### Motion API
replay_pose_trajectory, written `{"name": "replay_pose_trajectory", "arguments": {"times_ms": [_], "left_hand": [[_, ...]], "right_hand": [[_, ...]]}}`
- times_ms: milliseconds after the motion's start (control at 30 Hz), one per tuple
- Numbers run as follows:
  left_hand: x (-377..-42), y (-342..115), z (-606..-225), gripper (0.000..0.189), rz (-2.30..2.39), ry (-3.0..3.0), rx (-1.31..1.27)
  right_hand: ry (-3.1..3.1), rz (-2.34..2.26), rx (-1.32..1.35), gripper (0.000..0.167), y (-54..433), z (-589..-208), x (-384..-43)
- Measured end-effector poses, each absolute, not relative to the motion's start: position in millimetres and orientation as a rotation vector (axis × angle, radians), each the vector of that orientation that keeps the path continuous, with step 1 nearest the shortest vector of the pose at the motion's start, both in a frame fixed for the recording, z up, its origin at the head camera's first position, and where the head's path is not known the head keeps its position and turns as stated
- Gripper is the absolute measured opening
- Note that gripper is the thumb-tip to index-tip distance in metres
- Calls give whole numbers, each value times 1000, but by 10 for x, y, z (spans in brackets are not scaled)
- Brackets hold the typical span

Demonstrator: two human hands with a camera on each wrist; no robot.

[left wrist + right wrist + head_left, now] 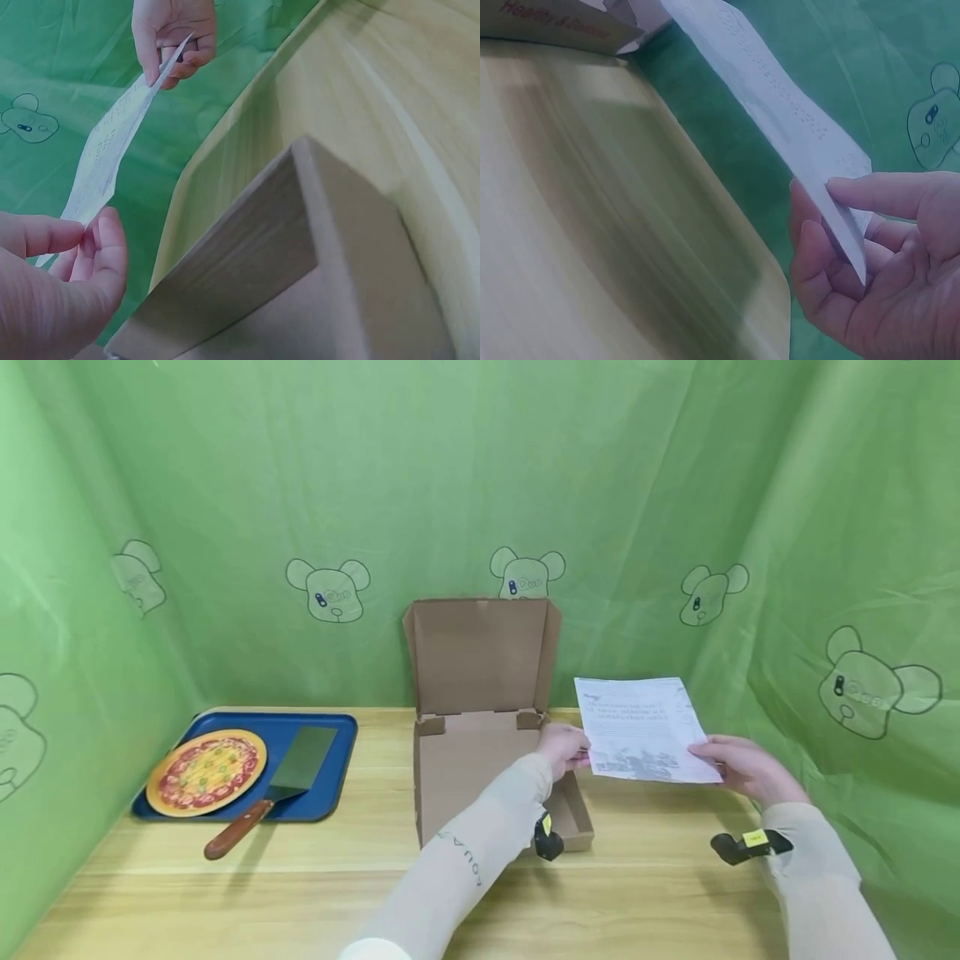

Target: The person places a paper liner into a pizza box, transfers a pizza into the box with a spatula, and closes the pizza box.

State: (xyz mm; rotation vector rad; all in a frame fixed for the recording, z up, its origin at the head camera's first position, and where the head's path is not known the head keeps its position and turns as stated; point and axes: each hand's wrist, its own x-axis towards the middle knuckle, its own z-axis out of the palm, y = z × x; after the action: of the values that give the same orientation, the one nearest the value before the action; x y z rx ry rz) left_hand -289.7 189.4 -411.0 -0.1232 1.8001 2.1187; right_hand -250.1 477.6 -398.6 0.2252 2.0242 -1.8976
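A sheet of white printed paper is held up by both hands over the table, just right of an open cardboard pizza box. My left hand pinches its left edge between thumb and fingers, above the box's right wall. At the opposite edge, my right hand grips the lower corner, thumb on the printed face. In the left wrist view the paper is seen nearly edge-on, slightly bent, spanning both hands. The right wrist view has the fingers behind the sheet. The box's lid stands upright at the back.
On the left lies a blue tray bearing a pizza and a spatula, whose wooden handle overhangs the tray's front edge. Green cloth with bear drawings encloses the wooden table at the back and sides.
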Motion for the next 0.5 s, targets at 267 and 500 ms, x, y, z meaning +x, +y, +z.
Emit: {"name": "replay_pose_trajectory", "arguments": {"times_ms": [267, 500], "left_hand": [[-3016, 1609, -4103, 20, 2089, 1820, -55], [-3033, 1323, -4077, 24, 2025, 1824, 31]], "right_hand": [[2093, -1852, 166, 16, 4543, -3889, -2522], [2131, -1808, 102, 16, 4355, -3824, -2534]]}}
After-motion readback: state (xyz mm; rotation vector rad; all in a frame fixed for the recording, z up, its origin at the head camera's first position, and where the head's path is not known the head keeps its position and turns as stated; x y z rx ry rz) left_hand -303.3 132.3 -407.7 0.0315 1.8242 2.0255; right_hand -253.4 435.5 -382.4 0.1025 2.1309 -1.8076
